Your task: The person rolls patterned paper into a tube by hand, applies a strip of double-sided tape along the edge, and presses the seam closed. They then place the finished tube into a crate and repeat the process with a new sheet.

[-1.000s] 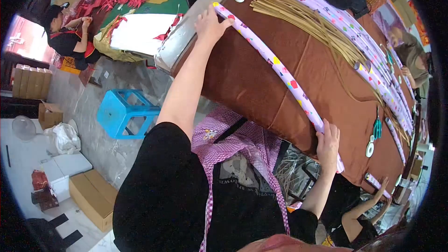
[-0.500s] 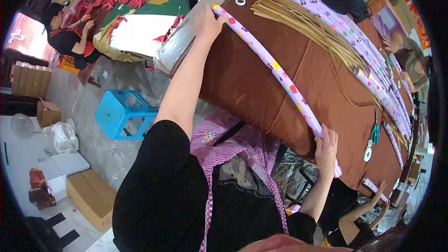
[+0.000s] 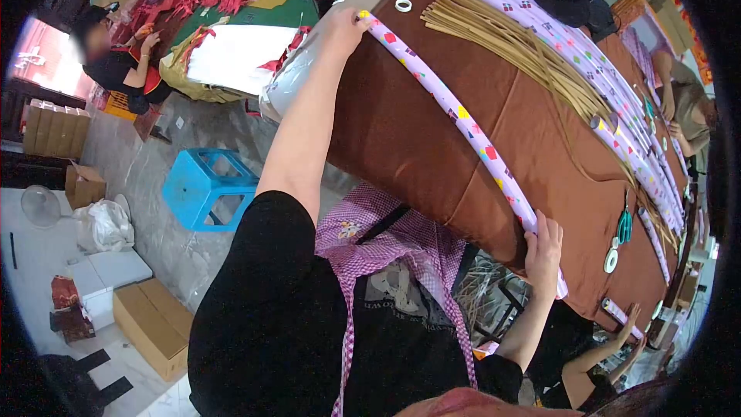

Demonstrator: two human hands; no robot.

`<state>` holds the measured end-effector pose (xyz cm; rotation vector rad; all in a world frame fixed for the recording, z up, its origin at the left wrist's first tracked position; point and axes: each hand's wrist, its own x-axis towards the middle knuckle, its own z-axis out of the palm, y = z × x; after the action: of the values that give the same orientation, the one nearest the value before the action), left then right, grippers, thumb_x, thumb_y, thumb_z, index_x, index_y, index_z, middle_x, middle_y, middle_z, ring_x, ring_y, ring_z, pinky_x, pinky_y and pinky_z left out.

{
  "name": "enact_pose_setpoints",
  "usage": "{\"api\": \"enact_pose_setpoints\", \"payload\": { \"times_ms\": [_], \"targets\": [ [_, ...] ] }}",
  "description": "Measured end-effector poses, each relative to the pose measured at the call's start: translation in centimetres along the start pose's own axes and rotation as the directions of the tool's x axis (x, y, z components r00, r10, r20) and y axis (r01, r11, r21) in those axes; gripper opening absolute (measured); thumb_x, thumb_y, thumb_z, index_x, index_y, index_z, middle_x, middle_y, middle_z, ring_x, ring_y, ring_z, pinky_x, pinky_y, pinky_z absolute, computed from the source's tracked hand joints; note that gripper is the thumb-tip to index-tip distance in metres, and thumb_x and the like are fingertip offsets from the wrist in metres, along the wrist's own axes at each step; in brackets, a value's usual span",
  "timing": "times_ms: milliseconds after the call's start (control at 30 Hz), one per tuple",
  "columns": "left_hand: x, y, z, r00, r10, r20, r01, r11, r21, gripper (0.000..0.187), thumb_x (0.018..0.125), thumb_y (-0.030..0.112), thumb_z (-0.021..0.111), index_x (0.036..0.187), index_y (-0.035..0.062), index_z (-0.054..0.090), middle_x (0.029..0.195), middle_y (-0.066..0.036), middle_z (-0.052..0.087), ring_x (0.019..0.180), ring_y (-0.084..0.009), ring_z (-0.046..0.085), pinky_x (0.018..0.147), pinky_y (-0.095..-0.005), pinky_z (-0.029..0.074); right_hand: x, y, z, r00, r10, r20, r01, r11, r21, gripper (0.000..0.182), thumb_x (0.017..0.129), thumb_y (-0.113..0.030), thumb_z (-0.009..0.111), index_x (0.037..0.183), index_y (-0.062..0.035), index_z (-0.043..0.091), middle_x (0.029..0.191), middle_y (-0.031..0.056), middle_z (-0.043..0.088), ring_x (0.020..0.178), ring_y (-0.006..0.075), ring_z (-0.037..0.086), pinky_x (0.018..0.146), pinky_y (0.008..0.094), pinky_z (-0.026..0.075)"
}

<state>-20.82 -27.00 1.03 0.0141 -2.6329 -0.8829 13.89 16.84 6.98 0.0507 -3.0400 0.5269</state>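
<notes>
A long, thin roll of lilac wrapping paper [image 3: 463, 112] with red and yellow figures lies across the brown tablecloth [image 3: 417, 147]. At its far end, my left hand [image 3: 343, 33] is closed with the fingertips on the roll's tip. Nearer my body, my right hand [image 3: 545, 251] wraps over the roll close to its other end, which pokes out past the wrist. Teal-handled scissors [image 3: 624, 224] and a white tape roll [image 3: 611, 260] lie to the right of my right hand.
A bundle of brown strips [image 3: 513, 46] lies beyond the roll, beside more lilac rolls [image 3: 556, 31]. Another tape roll [image 3: 403, 5] sits near the far end. Co-workers' hands [image 3: 631, 328] work at the right. A blue stool [image 3: 208, 189] stands left.
My left hand's thumb has drawn back from across the roll to its tip. My right hand stays on the roll. The co-worker's hands at upper right have shifted, and the view has moved slightly.
</notes>
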Motion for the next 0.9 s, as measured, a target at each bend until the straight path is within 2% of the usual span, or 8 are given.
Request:
{"api": "enact_pose_setpoints", "payload": {
  "times_ms": [200,267,367,600,667,700,767,900],
  "targets": [
    [1.6,-1.0,0.0,0.988,-0.154,0.016,0.155,0.983,-0.102,0.032,0.089,0.032,0.063,0.105,0.0065,0.071,0.105,-0.021,0.069,0.100,-0.0399,0.065,0.087,-0.0484,0.050,0.0,0.1,0.0,1.000,-0.010,-0.016,0.010,1.000,0.011,0.042,0.088,-0.004,0.057,0.129,0.0032,0.055,0.115,0.0200,0.058,0.108,0.0391,0.052,0.096,0.0454,0.043],
    [1.8,-0.8,-0.4,0.982,-0.166,0.094,0.175,0.980,-0.099,0.031,0.091,0.032,0.058,0.108,0.0091,0.071,0.109,-0.022,0.068,0.102,-0.0400,0.065,0.089,-0.0484,0.050,0.0,0.1,0.0,1.000,-0.002,-0.011,0.002,1.000,0.012,0.042,0.088,-0.004,0.057,0.129,0.0031,0.055,0.115,0.0199,0.058,0.108,0.0390,0.052,0.096,0.0453,0.043],
    [2.2,-0.5,-0.3,0.969,-0.216,0.118,0.212,0.976,0.045,0.030,0.093,0.032,0.057,0.104,0.0086,0.072,0.108,-0.021,0.068,0.102,-0.0396,0.065,0.089,-0.0488,0.050,0.1,0.0,-0.1,1.000,-0.001,0.004,0.001,1.000,0.013,0.042,0.087,-0.003,0.058,0.129,0.0032,0.055,0.114,0.0192,0.058,0.108,0.0385,0.052,0.095,0.0454,0.043],
    [2.2,-1.3,0.5,0.974,-0.211,0.087,0.215,0.976,-0.032,0.037,0.091,0.037,0.062,0.100,0.0012,0.071,0.104,-0.023,0.069,0.101,-0.0395,0.065,0.088,-0.0472,0.051,0.1,0.1,-0.1,1.000,0.004,0.013,-0.004,1.000,0.024,0.043,0.088,-0.004,0.057,0.130,0.0027,0.055,0.116,0.0198,0.058,0.109,0.0387,0.052,0.095,0.0454,0.044],
    [0.7,0.3,-0.6,0.994,0.002,0.109,-0.002,1.000,0.000,0.063,0.080,0.052,0.072,0.112,-0.0017,0.064,0.108,-0.026,0.067,0.107,-0.0416,0.062,0.093,-0.0476,0.049,0.1,0.1,-0.2,1.000,0.007,0.019,-0.008,1.000,0.023,0.043,0.088,-0.004,0.057,0.130,0.0025,0.055,0.116,0.0197,0.058,0.108,0.0387,0.052,0.095,0.0454,0.044],
    [-0.1,0.6,-0.3,0.994,0.003,0.112,-0.003,1.000,-0.001,0.063,0.080,0.052,0.072,0.112,-0.0017,0.064,0.108,-0.026,0.067,0.107,-0.0416,0.062,0.093,-0.0476,0.049,0.1,0.2,-0.2,1.000,0.008,0.024,-0.008,1.000,0.020,0.043,0.088,-0.004,0.056,0.131,0.0023,0.055,0.116,0.0197,0.058,0.108,0.0387,0.052,0.095,0.0454,0.044],
    [-1.5,1.4,0.3,0.994,0.009,0.110,-0.021,0.994,0.103,0.097,0.066,0.063,0.079,0.133,-0.0001,0.049,0.123,-0.027,0.059,0.115,-0.0444,0.056,0.099,-0.0490,0.045,0.1,0.3,0.0,1.000,0.006,0.020,-0.006,1.000,0.012,0.043,0.088,-0.004,0.057,0.131,0.0024,0.055,0.115,0.0197,0.058,0.108,0.0386,0.052,0.095,0.0454,0.044],
    [-2.7,2.8,-0.2,0.985,-0.023,0.169,-0.005,0.986,0.164,0.118,0.061,0.066,0.081,0.148,0.0037,0.031,0.137,-0.026,0.048,0.124,-0.0471,0.048,0.103,-0.0508,0.041,0.2,-0.1,-0.3,1.000,0.002,0.021,-0.002,1.000,0.021,0.043,0.088,-0.004,0.057,0.130,0.0029,0.054,0.114,0.0197,0.058,0.106,0.0385,0.052,0.095,0.0454,0.044]
  ]
}}
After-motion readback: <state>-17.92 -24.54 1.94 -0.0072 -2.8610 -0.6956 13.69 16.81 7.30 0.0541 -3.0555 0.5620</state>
